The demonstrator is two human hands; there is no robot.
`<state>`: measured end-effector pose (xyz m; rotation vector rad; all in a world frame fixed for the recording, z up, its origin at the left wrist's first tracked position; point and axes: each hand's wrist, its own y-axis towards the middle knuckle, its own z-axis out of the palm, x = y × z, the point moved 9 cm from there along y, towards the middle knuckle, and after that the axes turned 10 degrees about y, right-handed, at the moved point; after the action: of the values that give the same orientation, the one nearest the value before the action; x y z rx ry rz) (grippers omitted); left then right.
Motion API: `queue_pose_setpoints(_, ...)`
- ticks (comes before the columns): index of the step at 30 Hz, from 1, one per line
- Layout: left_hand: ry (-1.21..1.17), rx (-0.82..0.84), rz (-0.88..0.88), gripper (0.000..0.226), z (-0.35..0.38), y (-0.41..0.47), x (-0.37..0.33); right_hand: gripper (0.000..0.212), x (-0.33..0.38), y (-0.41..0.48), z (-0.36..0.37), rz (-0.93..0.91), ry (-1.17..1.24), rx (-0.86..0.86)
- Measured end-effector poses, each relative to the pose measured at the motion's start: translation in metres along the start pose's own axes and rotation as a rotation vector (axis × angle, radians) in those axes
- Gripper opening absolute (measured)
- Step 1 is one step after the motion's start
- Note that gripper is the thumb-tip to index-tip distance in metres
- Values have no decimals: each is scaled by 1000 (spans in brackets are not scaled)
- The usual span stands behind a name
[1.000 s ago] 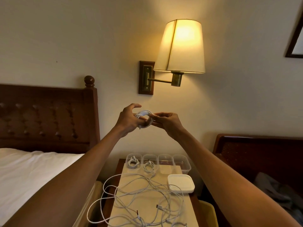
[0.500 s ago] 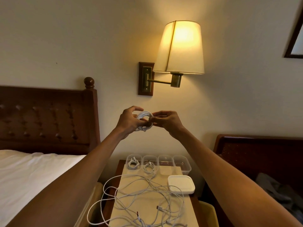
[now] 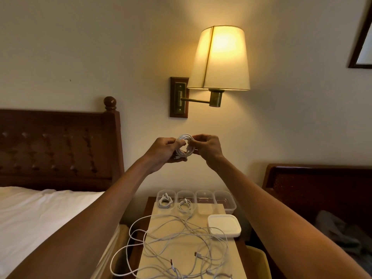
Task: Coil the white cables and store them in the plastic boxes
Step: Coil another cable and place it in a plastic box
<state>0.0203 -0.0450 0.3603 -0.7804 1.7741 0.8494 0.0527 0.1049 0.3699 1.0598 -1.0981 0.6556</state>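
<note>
While both arms are raised in front of the wall, the left hand (image 3: 163,151) and the right hand (image 3: 207,148) hold one coiled cable (image 3: 185,144) between them. The left hand grips the left side of the coil with its fingers curled under the loops and its thumb on top. The right hand pinches the right side of the coil between thumb and fingertips. The coil is white, wound in several loops, and hangs roughly upright; one short end of it lies against the left palm. Well below both hands stands a narrow surface (image 3: 238,258) carrying a row of four clear plastic boxes (image 3: 225,200). The two boxes on the left-hand side of the row each contain a small coiled white cable (image 3: 165,202). Nearer the person than the row, and below the hands, the loose cables (image 3: 181,240) lie tangled across the surface, with one loop hanging over its left edge. A white lid (image 3: 224,225) lies flat below the right hand, just in front of the rightmost box. A lit wall lamp (image 3: 220,57) hangs above the right hand.
</note>
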Motion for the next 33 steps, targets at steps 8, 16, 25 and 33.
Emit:
queue_pose_setpoints(8,-35,-122,0,22,-1,3,3,11,2,1,2,-11,-66,-152)
queue_pose_setpoints(16,-40,-263,-22,24,-10,2,2,18,-3,0,10,-14,-96,-22)
queue_pose_setpoints(25,-189,-285,-53,29,-10,2,13,34,-3,-7,17,-12,20,171)
queue_pose_setpoints(33,-267,-82,-118,33,7,-3,27,29,-23,-12,0,131,290,164)
